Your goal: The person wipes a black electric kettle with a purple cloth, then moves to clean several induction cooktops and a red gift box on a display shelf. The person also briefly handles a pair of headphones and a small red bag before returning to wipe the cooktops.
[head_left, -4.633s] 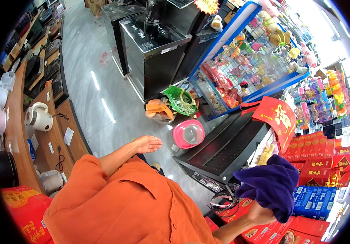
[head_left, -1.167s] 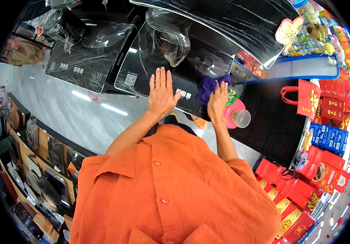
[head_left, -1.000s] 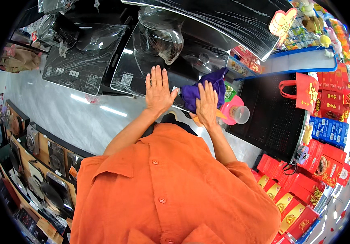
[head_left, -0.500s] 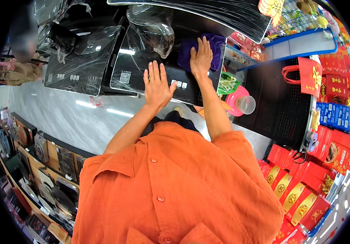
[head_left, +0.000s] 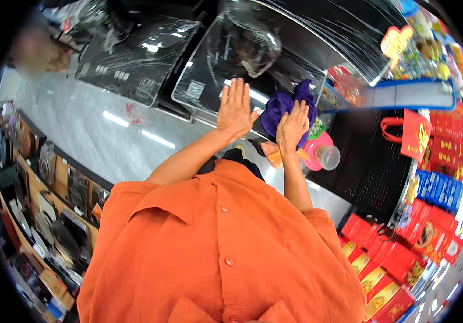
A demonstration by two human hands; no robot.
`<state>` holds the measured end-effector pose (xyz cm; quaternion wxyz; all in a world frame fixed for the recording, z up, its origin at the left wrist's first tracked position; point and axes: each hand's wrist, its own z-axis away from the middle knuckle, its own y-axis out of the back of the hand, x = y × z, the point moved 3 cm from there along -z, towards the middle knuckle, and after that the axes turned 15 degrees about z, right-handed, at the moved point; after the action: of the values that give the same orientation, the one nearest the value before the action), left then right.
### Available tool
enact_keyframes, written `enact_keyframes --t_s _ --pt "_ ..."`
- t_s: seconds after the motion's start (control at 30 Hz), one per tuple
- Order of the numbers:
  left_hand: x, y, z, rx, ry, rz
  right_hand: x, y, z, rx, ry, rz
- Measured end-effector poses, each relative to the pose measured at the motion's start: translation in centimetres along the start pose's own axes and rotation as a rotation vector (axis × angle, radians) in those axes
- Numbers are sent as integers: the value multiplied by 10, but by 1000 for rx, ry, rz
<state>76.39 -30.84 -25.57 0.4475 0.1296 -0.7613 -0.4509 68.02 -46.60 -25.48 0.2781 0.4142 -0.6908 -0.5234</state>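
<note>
1. Right hand (head_left: 292,125) presses a purple cloth (head_left: 284,107) flat against the glossy black panel (head_left: 242,59). Fingers are laid over the cloth, palm down. The grip is not clenched around the cloth, more a flat press, and whether any fingers curl into the fabric cannot be told.
2. The purple cloth sits bunched at the lower right part of the black panel, poking out above and to both sides of the right hand.
3. Left hand (head_left: 235,107) is released, open and flat, fingers together and pointing up, palm on the same black panel just left of the cloth. It holds nothing.
4. The black panel is wrapped in clear plastic film with glare streaks. A second similar film-wrapped panel (head_left: 137,56) lies to its left, close by.
5. Just below and right of the cloth: a pink round container (head_left: 317,152) with a clear plastic cup (head_left: 329,157) against it, plus an orange item (head_left: 274,157) just beside the right wrist.
6. Right of the black panel, well apart: a red paper bag (head_left: 411,134), stacked red boxes (head_left: 382,253) and blue boxes (head_left: 440,188).
7. Below the panels is a grey glossy floor (head_left: 97,129). The person wears an orange button shirt (head_left: 215,247), which fills the lower frame.
</note>
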Motion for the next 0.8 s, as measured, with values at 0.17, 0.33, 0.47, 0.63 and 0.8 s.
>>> enact_keyframes --t_s 0.17,0.33,0.47,0.63,0.8 --pt "-36 24 8 55 -11 764 -55 -7 20 -23 100 -64" --pt "-110 75 56 462 109 528 -125 -3 17 -102 410 -127" --pt "-136 98 103 654 265 533 -185 -10 -9 -100 739 -216" --pt "-127 99 118 592 303 458 -253 -42 -65 -10 847 -214" --pt "-155 113 119 577 364 231 -256 -41 -61 -55 829 -258"
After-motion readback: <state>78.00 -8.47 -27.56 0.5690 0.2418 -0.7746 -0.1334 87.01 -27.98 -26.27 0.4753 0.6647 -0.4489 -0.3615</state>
